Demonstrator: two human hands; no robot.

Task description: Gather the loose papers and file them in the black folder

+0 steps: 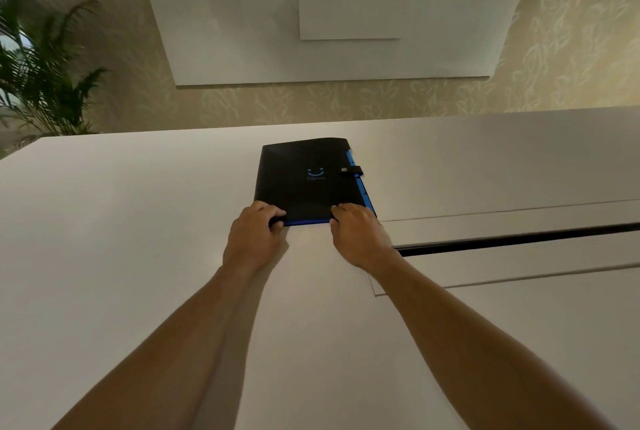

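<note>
The flat black plastic folder (306, 180) with a blue smile mark on its cover lies closed on the pale, smooth tabletop (138, 221), about midway across and toward the far edge. Its snap strap (351, 170) is fastened over the right-hand edge, and blue divider tabs show along that edge and along the near edge.

Both arms reach straight forward to the folder's near edge. The left hand (254, 232) sits at the near left corner, fingers curled and closed on that corner, thumb side against the cover. The right hand (356, 232) sits at the near right corner, fingers bent down onto the cover and the blue edge beneath; it presses or grips there, and whether the fingers pass under the folder cannot be told. The two hands are apart, with a strip of the blue near edge visible between them.

Just right of the right wrist, a recessed panel (502, 249) with a dark slot is set into the tabletop; it runs off to the right and touches nothing. The surface around the folder is bare as far as visible.

Behind the table stands a wall with leaf-patterned beige covering (571, 48), carrying large plain white boards (242, 13). A green palm-like plant (41, 76) stands at far left, well apart from the folder.
</note>
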